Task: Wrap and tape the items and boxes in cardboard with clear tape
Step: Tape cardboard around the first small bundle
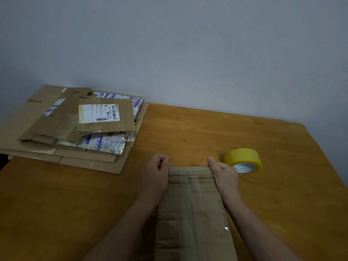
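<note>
A creased brown cardboard sheet [192, 208] lies lengthwise on the wooden table [207, 129] in front of me, its far end rolled over. My left hand [157, 174] grips the left side of that rolled end, fingers curled. The right side is pinched by my right hand [224, 174], thumb pointing forward. Clear tape glints on the sheet's right edge. A yellowish roll of clear tape [243, 160] lies on the table just right of my right hand. What the cardboard wraps is hidden.
A pile of flattened cardboard boxes [71, 127] with shipping labels and plastic mailers fills the table's far left corner. A grey wall stands behind the table. The table's right edge slants down at far right.
</note>
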